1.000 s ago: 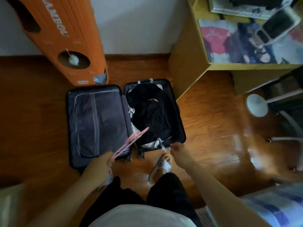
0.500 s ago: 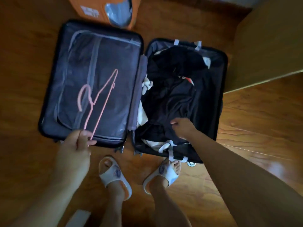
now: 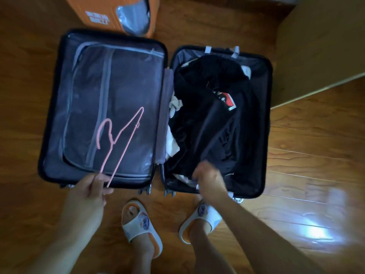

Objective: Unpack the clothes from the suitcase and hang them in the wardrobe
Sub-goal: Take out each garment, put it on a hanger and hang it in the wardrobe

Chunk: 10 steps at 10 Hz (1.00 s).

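Black hard-shell suitcase (image 3: 265,119) lies open flat on wood floor (image 3: 308,147). Its left half shows a zipped grey mesh panel (image 3: 110,107); its right half is piled with dark crumpled clothes (image 3: 215,123), white fabric (image 3: 173,143) showing at the hinge side. Left hand (image 3: 87,196), at the suitcase's near edge, pinches one end of a thin pink wire hanger (image 3: 120,135) lying over the mesh panel. Right hand (image 3: 209,178), motion-blurred, fingers curled into the dark clothes at the near end; exact grip hard to make out. Orange box (image 3: 120,14) beyond suitcase, cut off by frame top. White slide sandals (image 3: 138,224) nearest the camera.
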Tool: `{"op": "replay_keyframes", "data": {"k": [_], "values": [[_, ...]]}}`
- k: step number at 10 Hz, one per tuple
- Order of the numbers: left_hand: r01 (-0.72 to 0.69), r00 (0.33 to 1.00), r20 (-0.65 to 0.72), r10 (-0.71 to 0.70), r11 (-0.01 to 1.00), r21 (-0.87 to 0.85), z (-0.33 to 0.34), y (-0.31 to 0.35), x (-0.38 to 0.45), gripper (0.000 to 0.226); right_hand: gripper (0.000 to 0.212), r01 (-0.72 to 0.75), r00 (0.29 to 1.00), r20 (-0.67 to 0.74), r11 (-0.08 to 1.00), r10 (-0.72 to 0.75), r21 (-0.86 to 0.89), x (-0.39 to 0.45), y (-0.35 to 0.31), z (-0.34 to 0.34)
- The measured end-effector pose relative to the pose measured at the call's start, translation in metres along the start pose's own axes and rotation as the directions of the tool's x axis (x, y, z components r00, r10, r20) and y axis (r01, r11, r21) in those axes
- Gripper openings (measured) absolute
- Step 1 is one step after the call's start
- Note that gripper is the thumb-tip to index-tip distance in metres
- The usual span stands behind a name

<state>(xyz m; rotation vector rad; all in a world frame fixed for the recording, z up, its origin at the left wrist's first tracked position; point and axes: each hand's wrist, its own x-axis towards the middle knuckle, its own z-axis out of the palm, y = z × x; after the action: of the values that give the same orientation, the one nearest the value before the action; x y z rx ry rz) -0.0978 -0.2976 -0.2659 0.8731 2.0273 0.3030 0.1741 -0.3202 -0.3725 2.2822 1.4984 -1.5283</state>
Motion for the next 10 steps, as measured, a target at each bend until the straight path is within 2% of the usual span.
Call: {"op": "replay_keyframes", "data": {"k": [1,2,3,4,5,6,7,8,9,10], "values": [[-0.058,0.996,0.074,0.054,0.997,0.057,-0.007,0.007,-0.007,0.027,0.028,-0.273,0.941,0.186,0.959,0.282,-0.072,-0.085,0.024,0.02],[-0.131,0.984,0.133,0.122,0.99,0.056,-0.004,0.018,-0.013,0.024,0.035,-0.44,0.885,0.019,0.85,0.465,-0.289,-0.112,0.061,0.016],[-0.215,0.953,0.233,0.195,0.974,0.065,0.01,0.029,-0.009,0.02,0.041,-0.353,0.92,-0.199,0.934,0.337,-0.052,-0.085,0.057,-0.006],[-0.245,0.911,0.36,0.199,0.965,0.087,0.035,0.046,0.001,0.023,0.058,-0.046,0.993,-0.075,0.894,0.088,0.445,-0.052,0.006,-0.049],[-0.261,0.826,0.529,0.197,0.964,0.049,0.071,0.074,-0.003,0.026,0.08,0.259,0.962,-0.157,0.92,-0.221,0.292,-0.032,-0.043,-0.085],[-0.297,0.737,0.636,0.229,0.955,0.001,0.103,0.101,-0.011,0.027,0.033,0.405,0.852,-0.399,0.91,-0.338,0.094,-0.015,-0.048,-0.122],[-0.441,0.689,0.677,0.258,0.891,0.11,0.13,0.12,0.011,0.024,0.02,0.251,0.877,-0.408,0.966,-0.253,-0.059,0.003,-0.011,-0.155],[-0.524,0.774,0.566,0.284,0.789,0.32,0.183,0.13,0.075,0.046,0.022,0.07,0.75,-0.642,0.984,-0.161,-0.166,0.025,0.045,-0.18],[-0.501,0.848,0.434,0.303,0.724,0.474,0.252,0.142,0.152,0.051,0.015,-0.069,0.65,-0.747,0.99,0.139,0.125,0.052,0.087,-0.197],[-0.607,0.793,0.455,0.405,0.478,0.634,0.314,0.154,0.207,0.066,0.015,-0.112,0.552,-0.725,0.897,0.413,0.427,0.089,0.122,-0.195]]}}
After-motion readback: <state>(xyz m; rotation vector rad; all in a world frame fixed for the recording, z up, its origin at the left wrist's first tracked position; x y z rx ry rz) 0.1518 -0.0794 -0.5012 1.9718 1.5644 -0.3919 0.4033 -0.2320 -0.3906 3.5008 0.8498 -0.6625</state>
